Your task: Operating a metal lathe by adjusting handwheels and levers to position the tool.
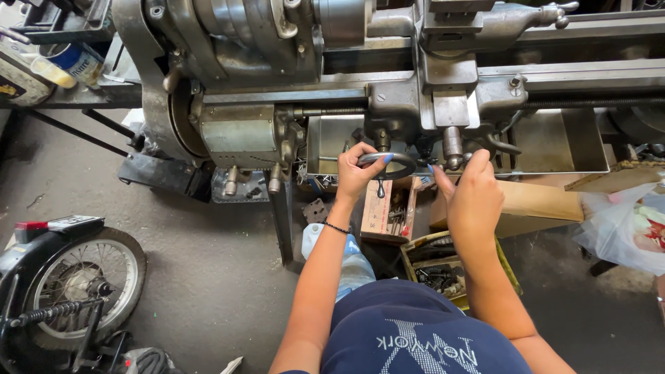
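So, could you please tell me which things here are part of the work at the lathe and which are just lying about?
In hand:
- left hand gripping the lathe handwheel
- right hand at the carriage lever

Lying about:
- cardboard box of small parts
- plastic water bottle
- motorcycle wheel
- white plastic bag

The lathe (388,62) is dull grey steel with oily brownish patches. The handwheel (388,164) is dark metal. Blue polish shows on the nails of the left hand (360,170) and right hand (474,197), with a thin black bracelet (337,227) on the left wrist. The shirt (415,332) is navy with white lettering. The small box (388,211) is brown cardboard, the floor (208,277) stained grey, the motorcycle wheel (83,277) black with silver spokes.
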